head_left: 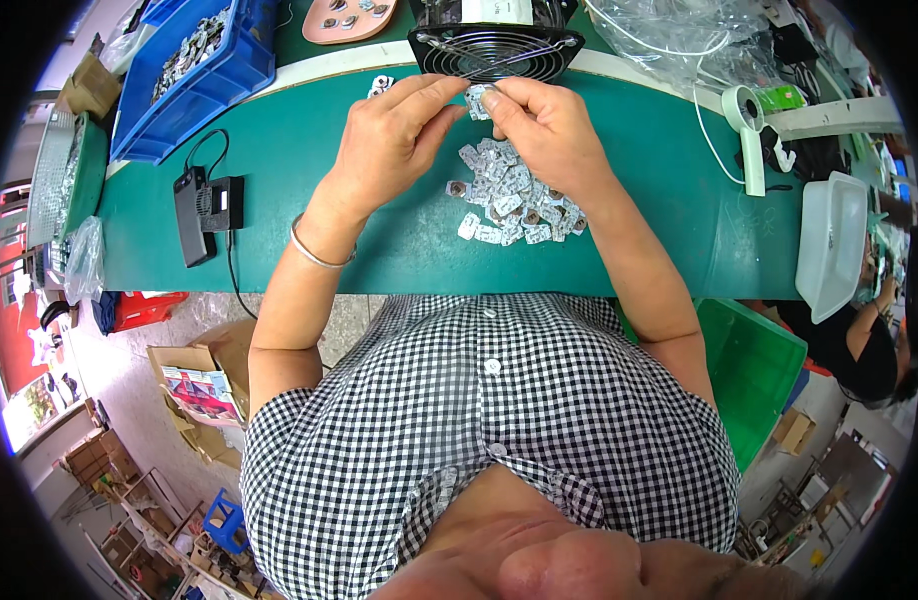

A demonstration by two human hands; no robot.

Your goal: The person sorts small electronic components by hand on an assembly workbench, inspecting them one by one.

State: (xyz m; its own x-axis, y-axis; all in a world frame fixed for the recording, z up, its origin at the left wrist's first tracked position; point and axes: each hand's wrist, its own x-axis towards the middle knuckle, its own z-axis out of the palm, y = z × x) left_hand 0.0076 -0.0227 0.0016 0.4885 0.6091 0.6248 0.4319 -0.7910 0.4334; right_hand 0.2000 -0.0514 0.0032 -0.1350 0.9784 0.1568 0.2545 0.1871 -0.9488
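A small white part (476, 104) is pinched between the thumb and bent forefinger of the right hand (551, 125), above the table (309, 200) and just in front of a black fan (494, 55). The upper left of the part is reached by the fingertips of the left hand (397, 130), whose fingers are nearly closed with the thumb held slightly apart; whether the part is gripped or only touched by them cannot be told. Nearer the body, a loose pile of similar white pieces (509, 188) is spread on the green surface, and brown round spots are shown on some of them. A small cluster of parts (381, 85) is seen just beyond the left hand.

On the left, a black box-shaped device (191, 222) is laid on the table, and small parts are contained in a blue bin (214, 108) farther back. Several pieces are held by a pink tray (325, 36) behind. On the right, a pale green handheld fan (749, 140) and a whitish tub (831, 245) are placed.
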